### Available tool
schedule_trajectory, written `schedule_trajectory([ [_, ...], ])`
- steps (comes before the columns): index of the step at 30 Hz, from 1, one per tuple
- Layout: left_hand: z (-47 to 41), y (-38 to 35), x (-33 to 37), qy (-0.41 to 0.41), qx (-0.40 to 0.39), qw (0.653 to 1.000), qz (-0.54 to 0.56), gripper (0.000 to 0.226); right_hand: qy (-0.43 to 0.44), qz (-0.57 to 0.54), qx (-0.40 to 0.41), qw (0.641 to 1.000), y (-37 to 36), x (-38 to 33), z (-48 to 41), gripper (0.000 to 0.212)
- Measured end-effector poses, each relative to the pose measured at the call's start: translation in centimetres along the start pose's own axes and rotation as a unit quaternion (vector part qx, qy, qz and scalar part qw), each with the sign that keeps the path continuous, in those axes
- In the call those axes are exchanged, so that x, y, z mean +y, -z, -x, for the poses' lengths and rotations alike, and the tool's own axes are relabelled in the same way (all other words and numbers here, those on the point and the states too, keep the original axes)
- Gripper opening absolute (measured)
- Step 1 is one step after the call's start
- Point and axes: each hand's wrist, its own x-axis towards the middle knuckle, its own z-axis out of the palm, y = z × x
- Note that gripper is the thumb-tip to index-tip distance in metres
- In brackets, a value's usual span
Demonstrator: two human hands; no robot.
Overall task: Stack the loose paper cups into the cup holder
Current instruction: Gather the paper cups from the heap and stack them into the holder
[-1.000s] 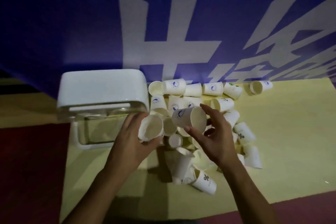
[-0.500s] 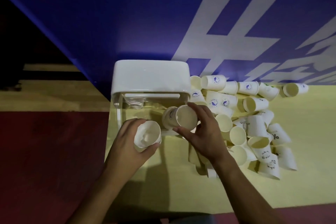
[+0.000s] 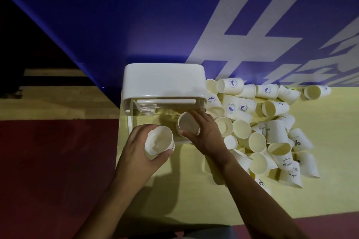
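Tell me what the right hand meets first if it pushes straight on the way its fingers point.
The cup holder: the right hand, holding a paper cup, points at its clear body just under the white lid. Depth is unclear, so I cannot tell how near it is.

Cup pile [image 3: 275, 132] rt of holder [image 3: 165, 81]

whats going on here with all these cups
A person is sorting loose paper cups into a cup holder. Their left hand holds one paper cup, mouth up, just in front of the white-topped cup holder. Their right hand grips a second cup right at the holder's clear front. A big pile of loose cups lies to the right on the yellow table, not yet stacked.
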Motion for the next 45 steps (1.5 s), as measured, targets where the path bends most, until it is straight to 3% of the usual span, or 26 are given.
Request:
schedule_trajectory([
  [4,-0.6,-0.5,0.5,-0.002,0.003,1.000,0.014,0.065,0.004,-0.024,-0.006,1.000,0.5,0.0,0.4,0.072],
  [8,-1.4,-1.6,1.8,-0.022,0.012,0.999,0.027,0.065,-0.059,-0.189,0.104,0.975,2.6,-2.3,2.9,0.031],
  [12,-3.0,-4.0,3.0,-0.045,0.009,0.999,0.012,0.071,-0.065,-0.286,0.103,0.951,4.3,-4.2,4.7,0.030],
  [19,-4.9,-7.6,2.6,-0.028,-0.017,0.999,0.017,0.072,-0.052,-0.232,0.089,0.967,4.0,-2.0,3.8,0.032],
  [26,-5.9,-9.7,0.1,0.031,-0.070,0.995,-0.065,0.079,-0.060,-0.131,0.042,0.989,1.3,0.8,2.3,0.038],
  [31,-6.4,-9.8,-0.1,0.091,-0.091,0.991,-0.035,0.080,-0.085,-0.129,0.026,0.988,0.7,1.2,1.8,0.037],
  [45,-5.5,-10.7,-0.3,0.126,-0.038,0.991,0.030,0.081,-0.097,-0.149,-0.014,0.984,1.4,1.3,1.4,0.039],
])
